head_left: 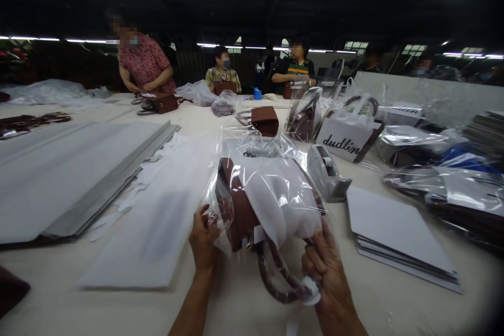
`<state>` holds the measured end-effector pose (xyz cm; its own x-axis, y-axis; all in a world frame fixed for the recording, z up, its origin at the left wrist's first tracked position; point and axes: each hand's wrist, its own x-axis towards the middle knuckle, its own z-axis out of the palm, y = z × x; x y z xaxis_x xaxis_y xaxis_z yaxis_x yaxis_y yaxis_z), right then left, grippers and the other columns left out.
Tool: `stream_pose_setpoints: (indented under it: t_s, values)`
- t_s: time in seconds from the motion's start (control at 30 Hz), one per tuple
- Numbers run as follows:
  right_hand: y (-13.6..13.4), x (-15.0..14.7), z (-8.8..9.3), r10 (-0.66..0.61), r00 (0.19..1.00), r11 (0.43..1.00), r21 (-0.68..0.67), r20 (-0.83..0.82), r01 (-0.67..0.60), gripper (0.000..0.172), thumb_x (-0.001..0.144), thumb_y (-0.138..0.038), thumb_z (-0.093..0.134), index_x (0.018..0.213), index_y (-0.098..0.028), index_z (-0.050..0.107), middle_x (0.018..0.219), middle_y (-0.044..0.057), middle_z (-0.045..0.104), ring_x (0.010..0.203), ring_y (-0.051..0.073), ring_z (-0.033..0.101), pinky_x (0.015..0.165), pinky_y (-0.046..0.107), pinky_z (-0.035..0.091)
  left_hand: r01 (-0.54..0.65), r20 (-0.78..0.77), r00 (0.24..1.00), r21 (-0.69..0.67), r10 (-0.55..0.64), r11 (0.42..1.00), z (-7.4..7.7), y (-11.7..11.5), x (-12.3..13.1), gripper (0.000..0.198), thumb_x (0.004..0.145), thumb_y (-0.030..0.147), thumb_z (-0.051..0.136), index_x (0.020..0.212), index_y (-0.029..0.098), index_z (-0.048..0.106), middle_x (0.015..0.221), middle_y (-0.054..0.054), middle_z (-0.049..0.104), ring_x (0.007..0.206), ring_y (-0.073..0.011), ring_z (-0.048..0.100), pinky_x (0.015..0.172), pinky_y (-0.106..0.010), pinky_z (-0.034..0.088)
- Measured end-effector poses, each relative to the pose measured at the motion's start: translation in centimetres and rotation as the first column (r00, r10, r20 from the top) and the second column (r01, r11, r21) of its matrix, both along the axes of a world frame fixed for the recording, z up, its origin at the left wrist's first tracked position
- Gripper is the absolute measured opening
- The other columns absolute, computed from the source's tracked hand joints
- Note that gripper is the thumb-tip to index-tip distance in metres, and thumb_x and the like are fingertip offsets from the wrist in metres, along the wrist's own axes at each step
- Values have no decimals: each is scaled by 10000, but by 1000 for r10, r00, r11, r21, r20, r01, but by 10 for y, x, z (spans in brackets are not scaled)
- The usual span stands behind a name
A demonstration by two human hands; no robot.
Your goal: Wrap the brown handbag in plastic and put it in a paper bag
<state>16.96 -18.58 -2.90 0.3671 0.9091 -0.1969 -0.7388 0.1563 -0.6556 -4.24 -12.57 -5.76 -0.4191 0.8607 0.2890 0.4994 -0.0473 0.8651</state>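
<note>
1. Brown handbag (pixel 241 207) lies at near centre on the pale table (pixel 244 312), tilted, inside a clear plastic bag (pixel 214 215). White wrap (pixel 291 194) covers much of its upper side.

2. Left hand (pixel 203 239) at the near left side – fingers curled in on the plastic film. Right hand (pixel 325 254) pinches film at the near right corner, grip narrow. (How firmly either holds, I cannot tell.)

3. Handles (pixel 271 281) stick out toward the near side; a white piece (pixel 311 291) sits on them by the right wrist.

4. Risk, my judgement: thin film could split or crease if both hands pull hard, or if the handles' metal fittings snag it.

5. The white wrap might ruck up should the film drag across it.

6. Tape dispenser (pixel 331 176) stands just beyond, right – a sideways swing could knock it, or skew the stacked white boards (pixel 401 231).
</note>
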Motion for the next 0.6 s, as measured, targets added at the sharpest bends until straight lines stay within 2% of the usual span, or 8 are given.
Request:
stream_pose_setpoints:
  t_s: [0.13,0.23,0.33,0.37,0.43,0.5,0.57,0.6]
  values:
    - [6,1,0,-48,995,999,9,91,47,510,710,-299,710,1162,-286,475,672,-87,398,354,-29,224,300,73,248,109,-15,994,-64,-110,992,6,-25,5,226,827,363,387,815,185,526,669,2,572,605,-137,545,584,-231,421]
    - [18,3,-11,-84,973,996,4,213,85,576,718,-303,702,1223,-295,426,588,-97,360,365,-2,266,326,90,271,154,76,987,-180,-142,972,-3,-52,13,267,826,404,391,951,200,509,584,30,533,522,-128,524,520,-223,427]
    - [30,6,-27,-73,942,996,-23,328,85,638,740,-355,672,1288,-299,351,561,-95,381,372,21,297,325,101,249,196,49,981,-259,-190,946,-14,-65,18,362,808,421,405,1098,211,456,664,19,558,567,-139,551,559,-254,468]
    - [32,8,-30,-52,930,996,-45,365,74,653,751,-379,656,1307,-293,325,571,-87,412,381,31,333,331,109,265,179,-12,982,-246,-187,953,-14,-65,19,399,797,434,416,1126,210,444,737,1,573,595,-143,559,574,-269,478]
    - [29,16,-31,33,890,994,-107,454,18,692,773,-418,619,1345,-270,260,633,-59,501,459,72,467,398,147,381,103,-145,981,-158,-127,982,-11,-63,20,509,764,489,447,1188,209,409,925,-44,571,659,-157,565,581,-295,493]
    - [17,30,-25,163,791,984,-159,589,-85,698,798,-433,581,1368,-241,227,810,-1,592,688,136,587,604,234,497,46,-241,968,-79,-64,996,-5,-60,20,615,729,554,474,1228,205,389,1034,-74,539,713,-182,566,590,-329,512]
    - [2,53,-17,223,618,975,-188,754,-121,570,823,-435,541,1314,-210,361,970,47,607,870,176,587,757,293,493,48,-306,951,-13,-49,999,-4,-58,17,654,718,573,490,1249,204,392,1089,-92,522,806,-223,567,671,-390,525]
    - [-5,69,-13,190,502,981,-178,844,-72,477,830,-430,530,1241,-198,461,991,55,610,894,184,584,785,304,485,53,-326,945,42,-36,998,-6,-58,14,662,712,564,506,1259,208,393,1115,-96,517,868,-251,560,733,-434,516]
